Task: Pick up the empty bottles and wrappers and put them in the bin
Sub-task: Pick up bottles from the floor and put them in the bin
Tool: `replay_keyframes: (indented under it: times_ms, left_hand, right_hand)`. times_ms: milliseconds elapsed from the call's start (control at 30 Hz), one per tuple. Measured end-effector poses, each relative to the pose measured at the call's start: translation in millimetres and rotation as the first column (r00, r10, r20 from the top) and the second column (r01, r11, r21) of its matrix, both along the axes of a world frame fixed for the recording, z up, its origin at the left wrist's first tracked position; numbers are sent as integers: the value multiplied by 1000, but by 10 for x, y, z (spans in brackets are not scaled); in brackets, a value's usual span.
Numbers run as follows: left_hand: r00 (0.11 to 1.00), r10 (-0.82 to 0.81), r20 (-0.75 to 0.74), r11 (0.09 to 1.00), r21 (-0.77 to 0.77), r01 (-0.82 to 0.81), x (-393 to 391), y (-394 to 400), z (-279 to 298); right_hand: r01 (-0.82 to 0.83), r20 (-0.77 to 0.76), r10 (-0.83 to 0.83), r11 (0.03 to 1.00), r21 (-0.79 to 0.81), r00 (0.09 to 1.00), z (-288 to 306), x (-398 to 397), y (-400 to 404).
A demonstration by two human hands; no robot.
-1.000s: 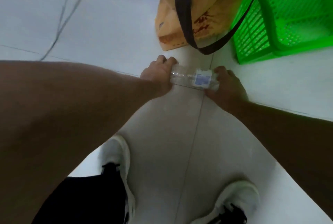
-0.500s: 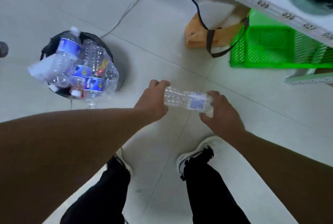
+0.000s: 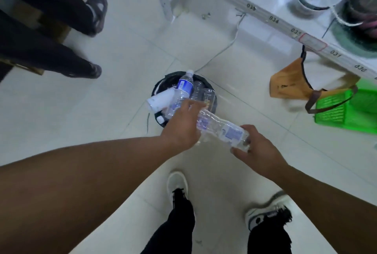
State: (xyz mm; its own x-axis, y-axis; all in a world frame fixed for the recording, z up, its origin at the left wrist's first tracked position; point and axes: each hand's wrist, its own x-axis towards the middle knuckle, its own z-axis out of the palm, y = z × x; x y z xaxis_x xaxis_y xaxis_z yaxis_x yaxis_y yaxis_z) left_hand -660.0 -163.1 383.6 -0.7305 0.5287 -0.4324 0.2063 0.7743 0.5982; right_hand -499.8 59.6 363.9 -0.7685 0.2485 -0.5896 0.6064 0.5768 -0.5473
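Note:
I hold a clear empty plastic bottle with a blue-and-white label crosswise in front of me. My left hand grips its far end and my right hand grips the label end. Just beyond my left hand stands a round black bin on the floor. It is piled high with several clear bottles, some with blue labels, and a white container that sticks out over the rim. The bottle's far end hangs over the bin's near edge.
A white table with numbered edge tape carries bowls at the upper right. Under it hang a tan bag and a green plastic basket. A white cable runs across the tiled floor. Another person's legs stand at the upper left.
I have risen from the floor near the basket with the bottle in both hands and turned left. The bin, off to the left before, now lies straight ahead under my left hand.

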Motion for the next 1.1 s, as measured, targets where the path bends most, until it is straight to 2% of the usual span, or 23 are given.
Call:
replay_keyframes:
  times_ms: [233, 333, 433, 567, 633, 733, 833, 967, 1100]
  left_hand:
    - [995, 93, -45, 993, -68, -96, -494, -437, 152]
    - [984, 180, -1, 983, -45, -180, -662, -386, 131]
    - [971, 236, -24, 968, -77, -237, -716, -317, 88]
    - [968, 245, -58, 955, -158, -252, -762, -123, 99]
    - [979, 200, -47, 958, -199, -206, -851, -54, 98]
    - [990, 128, -52, 962, -236, -137, -977, 35, 56]
    - [990, 136, -47, 958, -250, -143, -1089, 101, -36]
    - [996, 81, -41, 956, -280, -90, -1212, 59, -206]
    - [999, -27, -31, 958, -286, 17, -1378, 11, -284]
  right_hand:
    - [-17, 64, 17, 1000, 2, 998, 21, -612, -664]
    - [120, 106, -111, 989, -82, 988, -85, -706, -789]
    - [279, 148, -256, 946, -167, 955, -160, -779, -894]
    - [405, 216, -382, 911, -76, 899, -186, -893, -934]
    - [445, 260, -411, 891, -87, 874, -208, -977, -935]
    - [418, 296, -372, 902, -108, 880, -234, -1119, -983]
    - [404, 309, -363, 912, -77, 879, -241, -1272, -1079]
    - [311, 345, -309, 949, 49, 887, -275, -1348, -1184]
    - [281, 412, -317, 948, 148, 854, -238, -1285, -1223]
